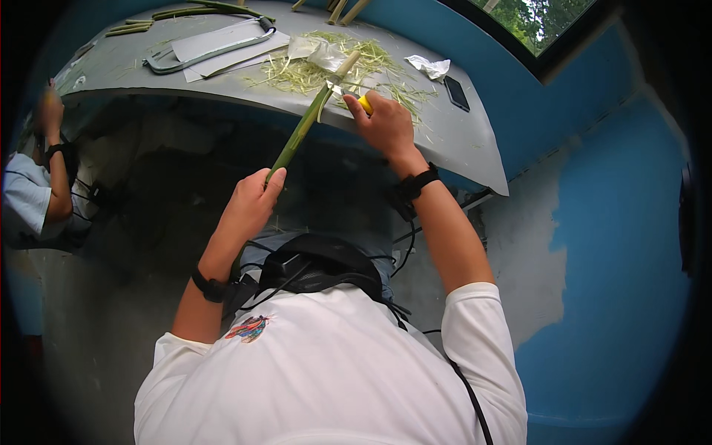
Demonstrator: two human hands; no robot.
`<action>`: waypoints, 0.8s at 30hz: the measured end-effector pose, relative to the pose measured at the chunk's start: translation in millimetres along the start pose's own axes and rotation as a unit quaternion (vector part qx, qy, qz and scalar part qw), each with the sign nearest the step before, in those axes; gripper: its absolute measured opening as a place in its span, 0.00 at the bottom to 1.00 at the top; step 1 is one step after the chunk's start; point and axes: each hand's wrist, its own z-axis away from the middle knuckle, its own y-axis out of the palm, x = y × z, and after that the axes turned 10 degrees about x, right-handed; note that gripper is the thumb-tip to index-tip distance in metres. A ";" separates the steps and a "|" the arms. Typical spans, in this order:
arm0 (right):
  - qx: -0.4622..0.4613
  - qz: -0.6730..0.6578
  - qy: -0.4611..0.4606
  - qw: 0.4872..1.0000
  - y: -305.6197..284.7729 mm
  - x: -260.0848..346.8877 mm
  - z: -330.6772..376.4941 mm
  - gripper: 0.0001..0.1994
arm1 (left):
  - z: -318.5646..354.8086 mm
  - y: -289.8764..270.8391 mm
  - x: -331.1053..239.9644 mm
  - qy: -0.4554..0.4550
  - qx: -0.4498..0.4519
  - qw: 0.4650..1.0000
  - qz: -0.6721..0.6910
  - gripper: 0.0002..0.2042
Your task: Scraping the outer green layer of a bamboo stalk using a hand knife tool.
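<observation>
My left hand (251, 204) is closed around the near end of a green bamboo stalk (298, 133). The stalk slants up and away over the table's front edge, and its far end is pale and peeled. In my right hand (387, 126) is a yellow-handled blade (365, 103), its bright metal part lying against the stalk near the peeled stretch. A thin strip hangs off the stalk beside the metal. I cannot tell whether the tool is a knife or a peeler. Pale green shavings (285, 74) lie around the stalk's far end.
On the grey table (104, 74) lie a bow saw (208, 59) on white sheets, clear crumpled plastic (326, 55), a crumpled tissue (428, 67) and a phone (457, 93). Several stalks lie along the far edge. Another person's arm (55, 167) shows at the far left.
</observation>
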 end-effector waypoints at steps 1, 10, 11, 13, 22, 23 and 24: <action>0.003 -0.007 0.000 1.000 -0.3 0.5 -0.3 0.36 | -5.7 -3.5 -0.2 0.005 -0.001 1.000 -0.010 0.26; -0.008 -0.015 -0.046 0.999 -3.6 1.7 -2.6 0.36 | -77.1 -8.3 -16.6 0.065 -0.005 0.992 -0.110 0.27; -0.008 -0.019 -0.050 0.999 -3.5 1.8 -2.5 0.36 | -83.8 -7.9 -18.2 0.068 -0.006 0.991 -0.115 0.27; -0.007 -0.028 -0.060 0.998 -3.6 2.1 -3.4 0.35 | -96.2 -7.1 -21.1 0.076 -0.021 0.988 -0.133 0.28; 0.000 -0.010 -0.056 0.998 3.6 -5.8 -6.0 0.35 | -113.1 8.5 -36.1 0.092 -0.090 0.966 -0.225 0.28; 0.001 -0.010 -0.056 0.998 3.2 -6.5 -6.4 0.35 | -113.6 10.7 -36.0 0.094 -0.102 0.965 -0.221 0.27; 0.002 -0.010 -0.056 0.998 3.0 -7.0 -6.4 0.35 | -113.2 11.7 -35.4 0.091 -0.106 0.965 -0.222 0.27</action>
